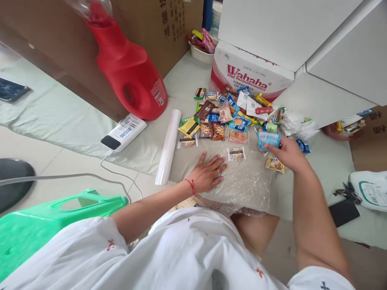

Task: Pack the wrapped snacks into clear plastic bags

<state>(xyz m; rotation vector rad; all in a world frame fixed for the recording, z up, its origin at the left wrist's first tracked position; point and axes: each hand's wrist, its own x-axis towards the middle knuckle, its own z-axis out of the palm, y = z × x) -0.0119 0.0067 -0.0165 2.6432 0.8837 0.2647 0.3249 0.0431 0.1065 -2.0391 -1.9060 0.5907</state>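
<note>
My left hand (208, 173) lies flat with its fingers stretched out on the left part of a clear plastic bag (244, 185). A blue snack packet (269, 141) is pinched in my right hand (288, 152), held at the right of the snack pile. One small wrapped snack (236, 153) rests at the bag's far edge. Close below my right hand is a yellow cookie packet (275, 164). Beyond both hands spreads a heap of mixed wrapped snacks, among them a brown packet (204, 110), a yellow packet (190, 127) and a pink-filled packet (238, 136).
A white plastic roll (168, 147) lies left of the snacks. Behind them stands a Wahaha carton (250, 72) against a white cabinet (272, 28). A red detergent bottle (133, 76), a power bank (124, 133) and a green stool (60, 225) are on the left; a white bottle (370, 189) is right.
</note>
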